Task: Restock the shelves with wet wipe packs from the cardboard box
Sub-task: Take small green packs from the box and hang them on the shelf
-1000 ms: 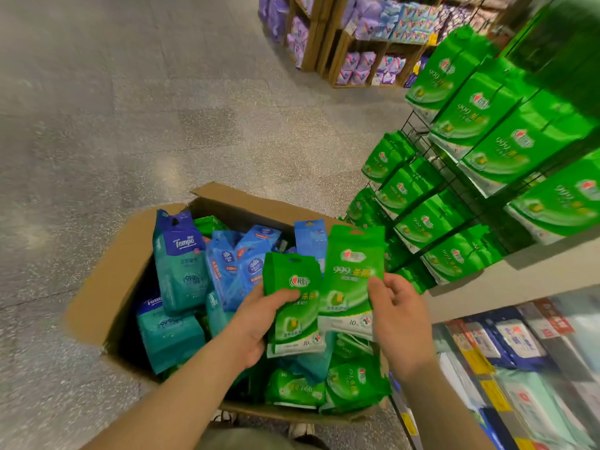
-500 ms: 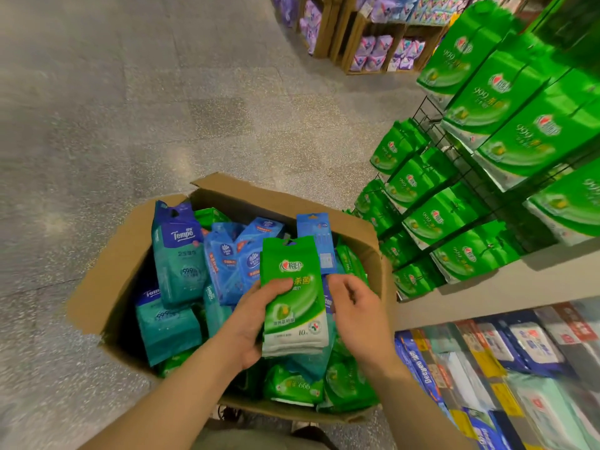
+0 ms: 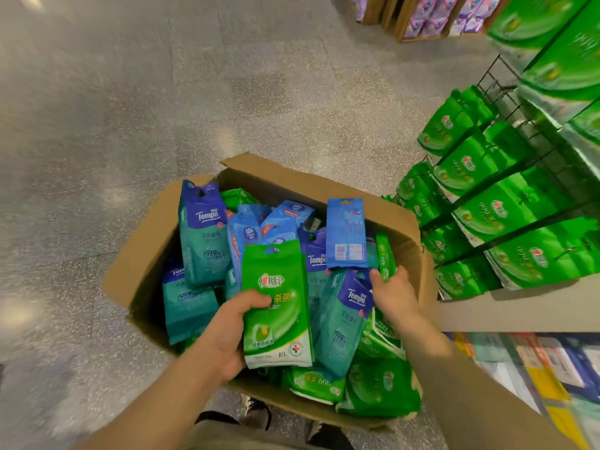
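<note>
- The cardboard box (image 3: pixel 136 271) sits open on the speckled floor (image 3: pixel 130 108), near the person, filled with a jumble of wet wipe packs in green, teal and blue.
- The left hand (image 3: pixel 227 332) grips a green wipe pack (image 3: pixel 276 306) by its left edge, thumb across the front and the other fingers behind, holding it upright over the near side of the box.
- The right hand (image 3: pixel 394 295) reaches into the right side of the box, its fingers curled down among the packs; it touches a narrow green pack (image 3: pixel 384 256) standing on edge, though whether it actually grips anything I cannot tell.
- A blue pack (image 3: pixel 345 233) stands upright with its back (barcode showing) to the camera, just left of the narrow green pack and beyond the right hand.
- A teal Tempo pack (image 3: pixel 203 235) stands tall at the far left of the box; another Tempo pack (image 3: pixel 344 319) lies between the two hands.
- To the right, a wire rack (image 3: pixel 493 73) holds rows of hanging green packs (image 3: pixel 506 212), well apart from the held one.
- Below the rack a pale shelf ledge (image 3: pixel 519 310) runs across, with blurred packets (image 3: pixel 535 368) under it.
- Far away stands a wooden display of purple packages (image 3: pixel 431 17).
</note>
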Demonstrator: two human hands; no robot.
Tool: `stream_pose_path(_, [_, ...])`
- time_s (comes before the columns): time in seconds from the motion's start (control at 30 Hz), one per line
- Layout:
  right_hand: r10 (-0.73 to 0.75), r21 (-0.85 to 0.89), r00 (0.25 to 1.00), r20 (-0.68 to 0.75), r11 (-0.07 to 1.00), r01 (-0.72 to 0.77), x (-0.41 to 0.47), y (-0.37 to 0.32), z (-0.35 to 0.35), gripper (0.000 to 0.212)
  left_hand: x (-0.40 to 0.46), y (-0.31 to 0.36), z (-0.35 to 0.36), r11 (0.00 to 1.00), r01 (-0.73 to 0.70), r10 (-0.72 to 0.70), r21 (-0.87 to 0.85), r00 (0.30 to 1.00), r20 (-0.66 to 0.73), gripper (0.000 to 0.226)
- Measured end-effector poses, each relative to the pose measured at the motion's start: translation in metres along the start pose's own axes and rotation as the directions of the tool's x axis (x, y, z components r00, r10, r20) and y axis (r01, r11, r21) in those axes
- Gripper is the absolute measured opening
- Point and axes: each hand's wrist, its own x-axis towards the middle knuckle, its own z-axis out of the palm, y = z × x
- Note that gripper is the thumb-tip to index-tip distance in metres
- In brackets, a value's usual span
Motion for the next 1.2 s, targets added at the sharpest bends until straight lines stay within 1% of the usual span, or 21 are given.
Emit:
stream_pose_path(0.07, [0.010,-0.027,0.998,0.056,1.000,-0.008,-0.001,0.002,-0.005,0.064,-0.002,0.000,-0.002,0.999,-0.021,0.021,-0.047,1.000,-0.011,0.049])
stream_pose_path(0.13, [-0.018,-0.083,0.997,0.079,0.996,0.025,-0.011,-0.002,-0.014,0.049,-0.004,0.001,-0.002,0.997,-0.041,0.041,-0.071,0.999,-0.003,0.043])
stream_pose_path(0.2, [-0.056,-0.075,0.998,0.010,0.996,0.056,-0.024,-0.006,-0.025,0.034,-0.006,0.002,-0.002,0.997,-0.038,0.039,-0.064,0.999,0.010,0.041])
stream_pose_path(0.23, [-0.069,-0.030,0.997,-0.031,0.997,0.068,-0.034,-0.009,-0.031,0.025,-0.006,0.003,-0.001,0.998,-0.034,0.035,-0.058,0.999,0.014,0.042])
stream_pose_path(0.3, [-0.147,0.089,0.982,-0.115,0.984,0.157,-0.057,-0.012,-0.042,0.008,-0.008,0.007,0.002,0.998,-0.033,0.034,-0.045,0.999,0.018,0.044])
stream_pose_path(0.33, [-0.178,0.149,0.974,-0.140,0.969,0.199,-0.071,-0.014,-0.045,0.007,-0.008,0.008,0.003,0.999,-0.033,0.034,-0.042,0.999,0.021,0.045])
stream_pose_path(0.43, [-0.195,0.292,0.968,-0.156,0.927,0.234,-0.102,-0.013,-0.051,0.021,-0.012,0.011,0.010,0.999,-0.026,0.028,-0.045,0.999,0.036,0.043])
stream_pose_path(0.5, [-0.175,0.434,0.977,-0.120,0.876,0.210,-0.119,-0.018,-0.053,0.023,-0.015,0.013,0.015,0.999,-0.029,0.032,-0.043,0.998,0.055,0.043])
stream_pose_path(0.57, [-0.158,0.569,0.984,-0.080,0.803,0.175,-0.136,-0.026,-0.054,0.022,-0.019,0.015,0.023,0.999,-0.031,0.033,-0.027,0.996,0.084,0.043])
stream_pose_path(0.6, [-0.164,0.624,0.985,-0.052,0.765,0.161,-0.146,-0.032,-0.054,0.021,-0.022,0.016,0.027,0.999,-0.037,0.039,-0.014,0.994,0.098,0.040])
stream_pose_path(0.67, [-0.216,0.676,0.976,0.011,0.721,0.152,-0.167,-0.043,-0.052,0.021,-0.027,0.018,0.036,0.998,-0.057,0.054,0.026,0.991,0.123,0.036])
stream_pose_path(0.73, [-0.277,0.665,0.960,0.036,0.724,0.184,-0.188,-0.051,-0.048,0.023,-0.030,0.017,0.043,0.995,-0.081,0.071,0.064,0.987,0.145,0.043])
stream_pose_path(0.83, [-0.385,0.571,0.922,0.029,0.764,0.301,-0.207,-0.059,-0.040,0.027,-0.032,0.014,0.049,0.994,-0.092,0.080,0.061,0.981,0.179,0.053])
stream_pose_path(0.9, [-0.449,0.473,0.893,-0.025,0.782,0.406,-0.214,-0.063,-0.036,0.028,-0.031,0.010,0.050,0.996,-0.071,0.060,0.045,0.976,0.211,0.064])
stream_pose_path(0.97, [-0.500,0.416,0.862,-0.077,0.770,0.484,-0.221,-0.065,-0.032,0.033,-0.029,0.006,0.049,0.997,-0.063,0.053,0.033,0.967,0.249,0.071])
stream_pose_path(1.03, [-0.530,0.337,0.844,-0.085,0.782,0.525,-0.223,-0.064,-0.028,0.036,-0.029,0.004,0.048,0.998,-0.051,0.040,0.031,0.961,0.274,0.067])
stream_pose_path(1.13, [-0.577,0.107,0.814,-0.060,0.807,0.580,-0.216,-0.055,-0.023,0.032,-0.028,0.003,0.046,0.999,-0.026,0.014,0.039,0.957,0.290,0.051])
stream_pose_path(1.17, [-0.567,0.106,0.821,-0.058,0.815,0.570,-0.213,-0.052,-0.022,0.029,-0.028,0.004,0.046,0.999,-0.028,0.015,0.041,0.959,0.284,0.046])
stream_pose_path(1.2, [-0.528,0.170,0.845,-0.078,0.829,0.533,-0.210,-0.048,-0.024,0.025,-0.027,0.005,0.045,0.999,-0.032,0.020,0.040,0.963,0.269,0.044])
